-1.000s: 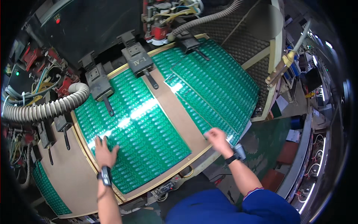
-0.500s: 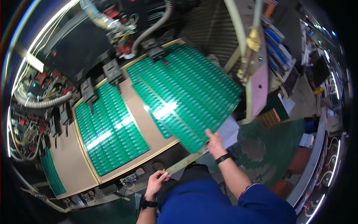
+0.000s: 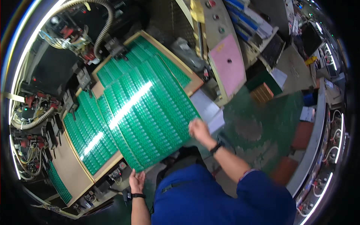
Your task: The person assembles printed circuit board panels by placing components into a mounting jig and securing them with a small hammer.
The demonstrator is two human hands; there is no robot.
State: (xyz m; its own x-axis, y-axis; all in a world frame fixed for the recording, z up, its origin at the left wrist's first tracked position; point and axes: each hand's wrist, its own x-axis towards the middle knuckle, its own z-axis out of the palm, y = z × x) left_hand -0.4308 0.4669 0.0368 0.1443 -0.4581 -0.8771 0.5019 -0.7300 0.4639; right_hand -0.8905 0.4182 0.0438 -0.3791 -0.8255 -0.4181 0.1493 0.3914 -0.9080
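A large green circuit board panel (image 3: 161,108), patterned with rows of small pale marks, is raised and tilted over the machine bed. My right hand (image 3: 200,131) grips its right-hand edge, fingers curled in. At the near left corner, my left hand (image 3: 137,180) has its fingertips closed on the panel's edge, the palm partly turned up. Beneath it, another green panel (image 3: 86,123) lies on the bed to the left and is partly covered. More green panel (image 3: 116,69) shows on the bed beyond the raised one.
The brown bed (image 3: 69,153) has light wooden edging. Black spindle heads (image 3: 82,77) and ribbed hoses (image 3: 109,22) line its far side. White papers (image 3: 210,110) lie right of the panel, near a pink sheet (image 3: 228,65) on a grey control box. A small green panel (image 3: 58,183) sits far left.
The raised panel has come nearer and swung left over the neighbouring panel. My left hand has moved from my waist to its corner. My view has turned to the right.
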